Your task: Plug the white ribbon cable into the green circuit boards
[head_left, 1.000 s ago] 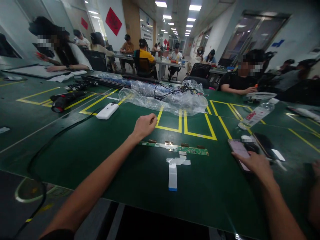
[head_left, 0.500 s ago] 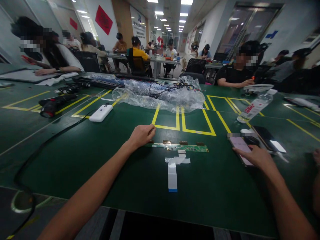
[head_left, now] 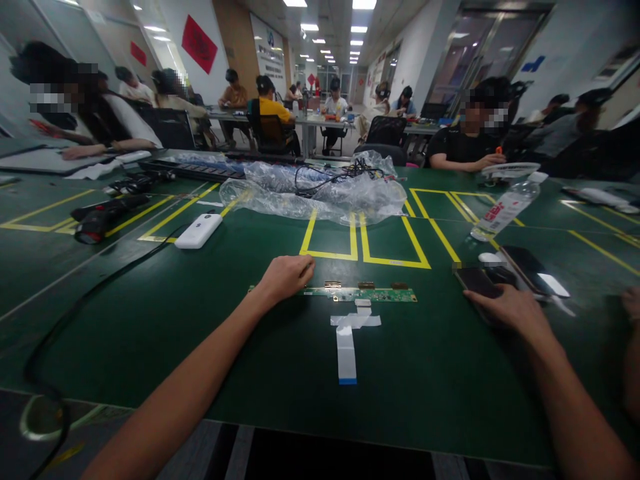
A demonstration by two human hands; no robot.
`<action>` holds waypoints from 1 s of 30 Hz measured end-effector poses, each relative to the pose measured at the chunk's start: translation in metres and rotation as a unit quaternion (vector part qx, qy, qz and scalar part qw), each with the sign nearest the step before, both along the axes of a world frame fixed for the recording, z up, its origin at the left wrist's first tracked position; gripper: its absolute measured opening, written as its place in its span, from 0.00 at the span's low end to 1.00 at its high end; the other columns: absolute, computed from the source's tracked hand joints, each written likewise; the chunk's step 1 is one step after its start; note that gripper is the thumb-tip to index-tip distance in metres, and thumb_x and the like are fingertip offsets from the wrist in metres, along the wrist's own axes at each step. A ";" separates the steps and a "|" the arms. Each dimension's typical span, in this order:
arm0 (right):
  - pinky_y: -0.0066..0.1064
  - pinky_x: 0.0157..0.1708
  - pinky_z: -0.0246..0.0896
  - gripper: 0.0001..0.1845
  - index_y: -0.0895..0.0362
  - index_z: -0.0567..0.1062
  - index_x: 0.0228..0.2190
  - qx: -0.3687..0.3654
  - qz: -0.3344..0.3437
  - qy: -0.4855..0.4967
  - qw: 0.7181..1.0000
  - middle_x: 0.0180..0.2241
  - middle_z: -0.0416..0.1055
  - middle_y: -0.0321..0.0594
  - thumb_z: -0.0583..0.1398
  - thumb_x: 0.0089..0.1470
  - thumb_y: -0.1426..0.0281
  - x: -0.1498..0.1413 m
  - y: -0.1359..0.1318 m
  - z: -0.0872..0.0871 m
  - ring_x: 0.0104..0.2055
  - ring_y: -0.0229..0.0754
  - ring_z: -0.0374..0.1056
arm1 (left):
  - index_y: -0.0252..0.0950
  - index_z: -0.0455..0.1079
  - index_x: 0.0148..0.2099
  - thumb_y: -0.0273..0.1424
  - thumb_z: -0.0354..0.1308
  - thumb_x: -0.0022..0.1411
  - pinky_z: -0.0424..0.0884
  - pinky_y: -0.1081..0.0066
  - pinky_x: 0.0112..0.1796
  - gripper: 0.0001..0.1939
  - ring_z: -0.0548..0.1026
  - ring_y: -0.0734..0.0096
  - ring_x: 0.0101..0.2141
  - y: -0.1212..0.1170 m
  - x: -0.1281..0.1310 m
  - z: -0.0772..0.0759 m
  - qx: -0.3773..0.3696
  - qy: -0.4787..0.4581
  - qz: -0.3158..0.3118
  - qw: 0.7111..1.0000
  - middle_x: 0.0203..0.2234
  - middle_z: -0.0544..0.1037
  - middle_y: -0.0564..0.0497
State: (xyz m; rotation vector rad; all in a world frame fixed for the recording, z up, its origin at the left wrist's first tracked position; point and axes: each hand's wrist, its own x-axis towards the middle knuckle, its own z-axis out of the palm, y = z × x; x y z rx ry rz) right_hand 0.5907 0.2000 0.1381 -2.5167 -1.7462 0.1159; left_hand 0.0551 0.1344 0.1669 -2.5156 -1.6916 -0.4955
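Observation:
A long, narrow green circuit board [head_left: 375,295] lies across the green table, with brown connector tabs along its far edge. A white flat ribbon cable [head_left: 347,353] with a blue end runs toward me from its connector, crossed by a strip of pale tape. My left hand [head_left: 287,277] rests over the left part of the board with its fingers curled closed; whatever is under them is hidden. At the right, my right hand [head_left: 515,310] grips the near side of a smartphone [head_left: 475,280], whose screen is dark.
Behind the board lie crumpled clear plastic wrap [head_left: 325,193] with black cables and yellow tape outlines. A white device [head_left: 199,231] sits to the left. On the right are another phone [head_left: 530,267] and a tilted plastic bottle [head_left: 507,208]. Several people sit around at tables.
The smartphone's screen has gone from lit to dark. My left hand has shifted slightly right along the board, uncovering its left end. My right hand stays on the phone.

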 end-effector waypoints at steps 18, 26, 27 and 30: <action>0.43 0.46 0.66 0.25 0.59 0.75 0.50 0.276 0.216 0.061 0.935 0.46 0.71 0.54 0.53 0.64 0.54 -0.094 -0.042 0.040 0.46 0.53 0.70 | 0.36 0.68 0.59 0.41 0.57 0.68 0.68 0.62 0.49 0.22 0.70 0.58 0.50 -0.012 0.025 -0.005 -0.085 0.014 -0.135 0.987 0.54 0.71 0.43; 0.50 0.49 0.67 0.13 0.53 0.77 0.46 0.235 0.477 0.142 0.835 0.46 0.73 0.47 0.54 0.65 0.67 -0.208 -0.048 0.032 0.50 0.54 0.69 | 0.37 0.67 0.61 0.35 0.54 0.72 0.66 0.55 0.54 0.18 0.66 0.54 0.58 -0.029 0.060 -0.012 -0.038 0.012 -0.176 0.984 0.63 0.66 0.42; 0.50 0.49 0.67 0.13 0.53 0.77 0.46 0.244 0.479 0.145 0.831 0.46 0.73 0.47 0.54 0.65 0.69 -0.212 -0.049 0.028 0.50 0.53 0.69 | 0.37 0.67 0.62 0.35 0.54 0.72 0.66 0.55 0.55 0.19 0.66 0.54 0.59 -0.033 0.069 -0.014 -0.033 0.010 -0.191 0.981 0.63 0.65 0.42; 0.48 0.49 0.67 0.13 0.53 0.77 0.45 0.270 0.475 0.163 0.822 0.44 0.73 0.47 0.54 0.65 0.71 -0.208 -0.051 0.017 0.49 0.52 0.70 | 0.37 0.61 0.67 0.40 0.51 0.73 0.60 0.53 0.61 0.24 0.60 0.52 0.65 -0.043 0.092 -0.022 -0.044 0.017 -0.230 0.972 0.66 0.61 0.41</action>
